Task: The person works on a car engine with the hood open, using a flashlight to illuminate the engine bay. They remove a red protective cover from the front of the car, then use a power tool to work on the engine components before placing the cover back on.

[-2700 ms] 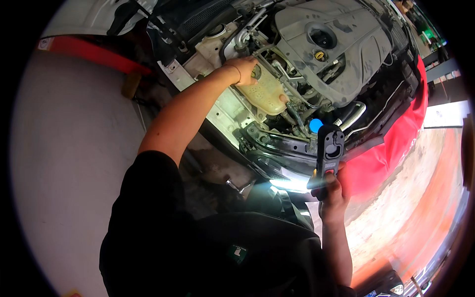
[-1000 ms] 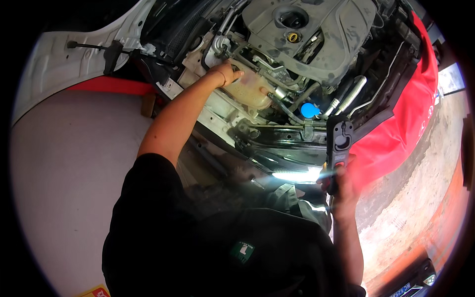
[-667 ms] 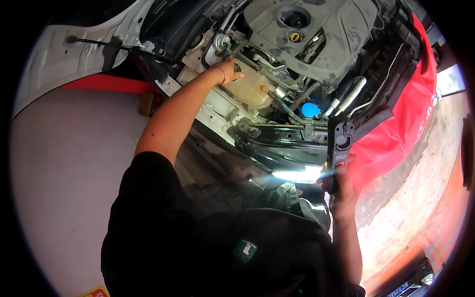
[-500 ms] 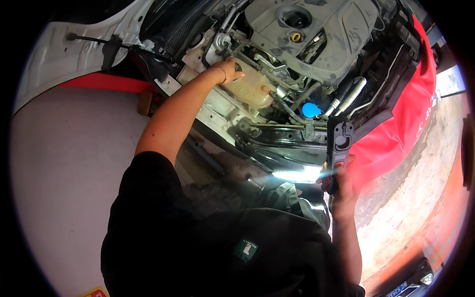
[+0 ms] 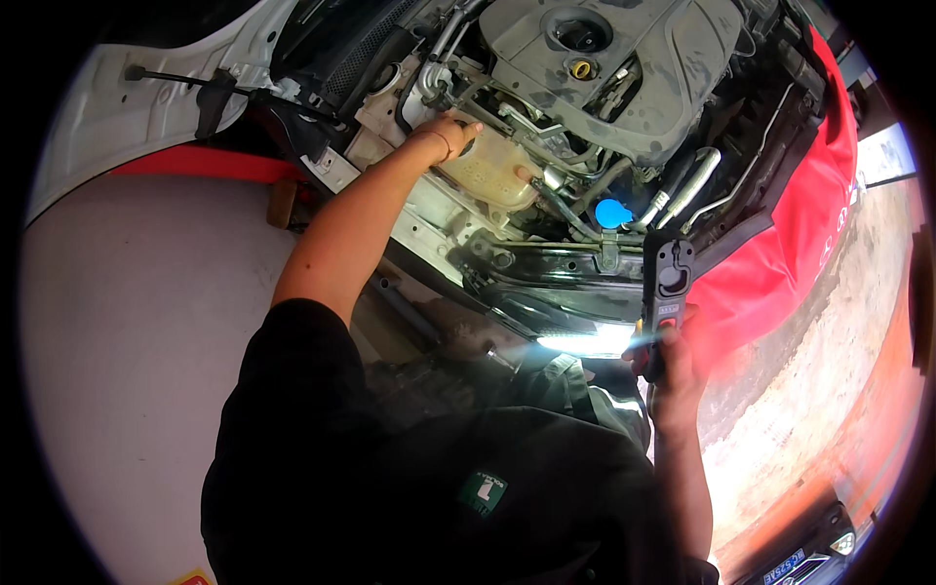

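My left hand (image 5: 445, 132) reaches into the engine bay, fingers curled round the dark cap (image 5: 467, 146) of a translucent, yellowed coolant tank (image 5: 492, 178). Most of the cap is hidden under the palm, and the thumb sticks out to the right. In front of the car, my right hand (image 5: 675, 366) grips a black handheld work light (image 5: 670, 278) with a red button, held upright beside the headlight (image 5: 590, 343). A bright white glow shows along the headlight's lower edge.
A grey engine cover (image 5: 624, 58) with a yellow oil dipstick ring (image 5: 582, 70) lies beyond the tank. A blue reservoir cap (image 5: 613, 214) sits near the front panel. Red protective cover (image 5: 780, 283) drapes the right side. The open white door (image 5: 146, 117) stands at left.
My left hand has turned a little on the cap: the thumb now points further up, and more of the dark cap shows. My right hand stays in place with the work light.
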The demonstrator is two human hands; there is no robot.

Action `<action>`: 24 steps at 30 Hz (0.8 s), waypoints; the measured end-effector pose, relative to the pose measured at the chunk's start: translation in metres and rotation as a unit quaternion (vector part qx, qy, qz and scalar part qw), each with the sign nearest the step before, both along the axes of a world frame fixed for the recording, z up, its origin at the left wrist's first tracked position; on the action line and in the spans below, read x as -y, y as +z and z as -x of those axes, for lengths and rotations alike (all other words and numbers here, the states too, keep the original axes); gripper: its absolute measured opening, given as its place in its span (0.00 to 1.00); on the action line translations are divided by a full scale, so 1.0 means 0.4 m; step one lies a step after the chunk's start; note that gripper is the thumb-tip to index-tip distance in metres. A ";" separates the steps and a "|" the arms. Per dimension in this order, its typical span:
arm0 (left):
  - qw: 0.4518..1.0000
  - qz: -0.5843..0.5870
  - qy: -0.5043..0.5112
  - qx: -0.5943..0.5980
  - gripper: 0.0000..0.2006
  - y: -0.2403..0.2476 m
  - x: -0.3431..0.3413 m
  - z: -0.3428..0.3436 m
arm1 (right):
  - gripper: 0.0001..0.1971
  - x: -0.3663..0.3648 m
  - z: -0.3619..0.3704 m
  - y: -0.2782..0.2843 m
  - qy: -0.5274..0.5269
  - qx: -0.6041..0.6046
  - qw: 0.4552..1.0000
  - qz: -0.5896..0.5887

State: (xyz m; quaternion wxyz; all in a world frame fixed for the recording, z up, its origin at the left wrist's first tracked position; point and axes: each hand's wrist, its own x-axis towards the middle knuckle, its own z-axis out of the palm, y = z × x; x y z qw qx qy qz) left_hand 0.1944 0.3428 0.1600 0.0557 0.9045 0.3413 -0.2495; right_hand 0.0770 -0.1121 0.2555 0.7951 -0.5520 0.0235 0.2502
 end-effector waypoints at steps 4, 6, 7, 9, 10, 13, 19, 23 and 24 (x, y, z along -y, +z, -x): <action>1.000 0.010 -0.020 0.010 0.38 0.003 -0.012 -0.002 | 0.10 -0.002 0.002 -0.009 -0.009 0.000 1.000 -0.009; 0.998 0.039 0.042 -0.027 0.38 0.028 0.012 -0.009 | 0.11 0.002 0.006 -0.006 -0.012 -0.002 1.000 0.002; 0.995 0.051 0.073 -0.045 0.37 0.053 0.030 -0.009 | 0.11 0.004 0.007 -0.004 -0.013 -0.004 1.000 0.006; 0.991 0.071 0.093 -0.062 0.37 0.074 0.037 -0.009 | 0.12 0.007 0.002 0.002 -0.008 -0.007 1.000 0.013; 0.989 0.083 0.102 -0.072 0.37 0.082 0.046 -0.011 | 0.12 0.011 0.000 0.003 -0.008 -0.009 1.000 0.020; 0.996 0.045 0.072 -0.031 0.37 0.117 0.070 -0.015 | 0.12 0.027 -0.004 -0.021 -0.014 0.029 0.999 0.031; 0.978 0.000 -0.210 0.014 0.46 0.083 0.005 0.034 | 0.16 0.039 -0.013 -0.037 -0.029 0.043 0.996 0.078; 0.993 -0.031 -0.115 0.008 0.48 0.032 -0.049 0.032 | 0.16 0.040 -0.016 -0.052 -0.025 0.037 0.997 0.058; 0.997 -0.004 -0.071 0.012 0.46 0.057 -0.015 0.025 | 0.16 0.039 -0.018 -0.046 -0.028 0.031 0.997 0.057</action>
